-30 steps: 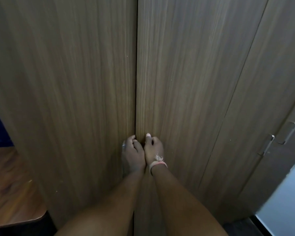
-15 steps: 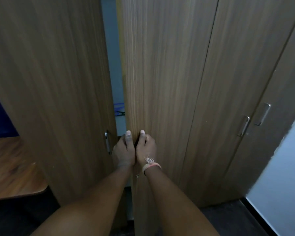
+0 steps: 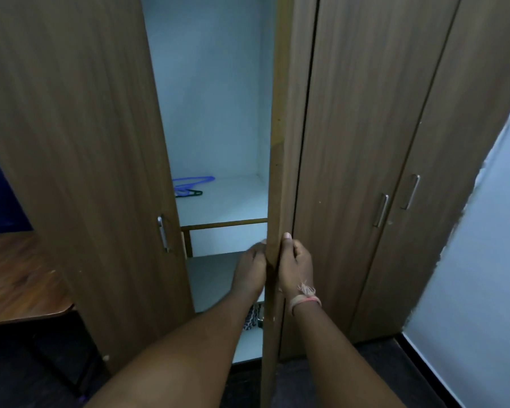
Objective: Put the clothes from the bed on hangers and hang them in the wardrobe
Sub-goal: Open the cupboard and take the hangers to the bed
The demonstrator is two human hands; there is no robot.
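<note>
The wardrobe [image 3: 218,83] stands with its two near doors apart, showing a pale interior. The right door [image 3: 274,172] is seen edge-on. The left hand [image 3: 249,273] is on the inner side of that edge and the right hand [image 3: 296,265] on the outer side, both curled closed against the edge, with the right thumb pressed up along the door's front. A band [image 3: 304,301] with a frayed thread sits on the right wrist.

The left door [image 3: 71,142] is swung out, its metal handle [image 3: 163,234] near its free edge. On the shelf [image 3: 233,201] inside, hangers lie flat near the shelf's left side: a blue hanger [image 3: 193,181] toward the back and a dark green hanger [image 3: 190,193] just in front, touching or overlapping it. Below the shelf sits a lower shelf, and a patterned item [image 3: 252,316], too hidden to tell, shows between the forearms.

To the right are two more shut doors with handles [image 3: 381,210]. A wooden tabletop [image 3: 18,284] is at the left. No clothes or bed are in view.
</note>
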